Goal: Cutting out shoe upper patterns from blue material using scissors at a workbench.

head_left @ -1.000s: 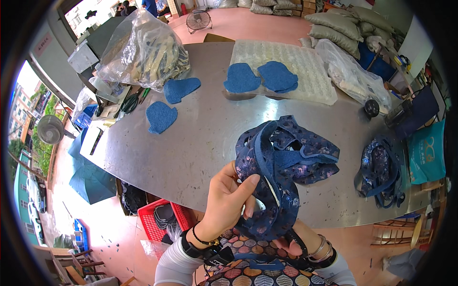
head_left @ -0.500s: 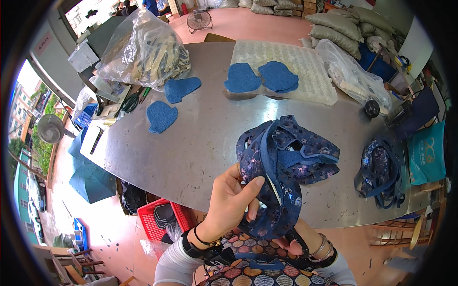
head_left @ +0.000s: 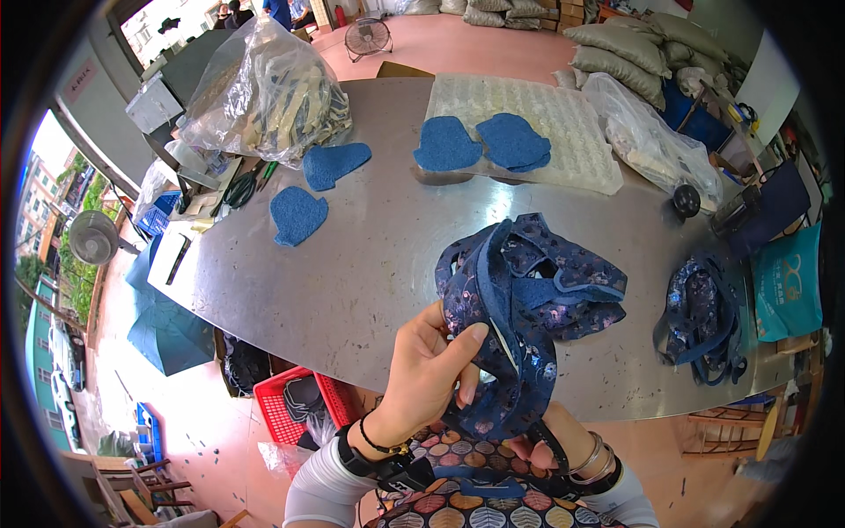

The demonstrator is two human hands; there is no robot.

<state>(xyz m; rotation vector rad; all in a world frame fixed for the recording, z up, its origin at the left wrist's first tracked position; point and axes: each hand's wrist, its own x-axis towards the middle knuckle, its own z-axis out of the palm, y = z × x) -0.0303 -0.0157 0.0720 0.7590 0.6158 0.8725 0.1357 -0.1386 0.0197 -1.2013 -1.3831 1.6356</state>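
We have a loose navy cloth bundle with a shiny flecked print (head_left: 528,330) in hand at the near edge of the smooth grey metal table (head_left: 370,299); its far folds extend over the tabletop, though we cannot tell whether they touch it. Our bare left hand (head_left: 429,370) is drawn narrow, pinching the bundle between thumb and fingers beside a thin pale line along a fold. Our bare right hand (head_left: 539,451) is below the bundle, just off the table's near edge; its fingers are mostly hidden, so we cannot tell how wide they stand or what they grip.

On the table's left half we see two flat, fuzzy blue cutouts (head_left: 299,216), one nearer to us than the other. Beyond them, at the table's far left, stands a large clear plastic bag (head_left: 264,97) stuffed with pale and dark pieces. Along the table's far side lies a translucent ribbed mat (head_left: 572,114), with more blue cutouts (head_left: 447,143) at its near edge. A second navy printed bundle (head_left: 701,312) lies toward the table's right end, and a red plastic basket (head_left: 280,412) sits below its near left edge.
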